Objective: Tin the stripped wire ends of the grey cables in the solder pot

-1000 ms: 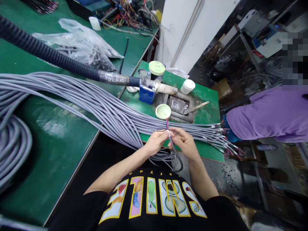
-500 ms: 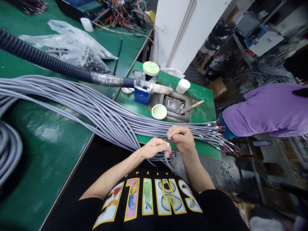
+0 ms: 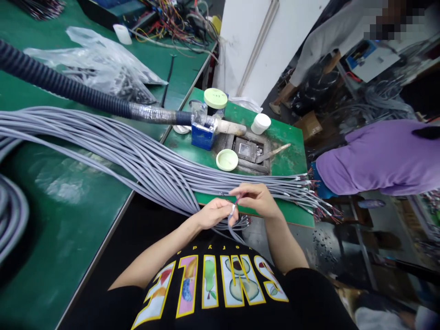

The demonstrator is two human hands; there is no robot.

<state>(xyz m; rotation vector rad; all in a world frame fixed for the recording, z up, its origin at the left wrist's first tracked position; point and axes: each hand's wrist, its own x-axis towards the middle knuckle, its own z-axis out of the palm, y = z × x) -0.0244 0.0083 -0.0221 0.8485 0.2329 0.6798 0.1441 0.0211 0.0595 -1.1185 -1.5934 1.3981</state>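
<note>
My left hand (image 3: 217,213) pinches the end of a grey cable (image 3: 232,225) where a white wrap sits below its bared wires. Thin dark red and purple wires (image 3: 238,200) stick up from that end. Over them is my right hand (image 3: 257,198), thumb and forefinger curled around the wire tips; how firmly they grip is hard to see. Behind both hands runs a thick bundle of grey cables (image 3: 165,160), whose stripped ends (image 3: 323,201) spread at the right edge of the bench. More cable ends (image 3: 244,222) hang below my hands.
A solder pot (image 3: 248,150) with a flat scraper (image 3: 274,153) across its edge lies beyond the bundle. Around it are a pale green dish (image 3: 227,160), a white tub (image 3: 261,123) and a fume hose (image 3: 151,113). A person in purple (image 3: 374,158) is at the right.
Both hands have shifted slightly left with the cable. My right fingers have loosened and spread somewhat. Another person has come into view at the upper right.
</note>
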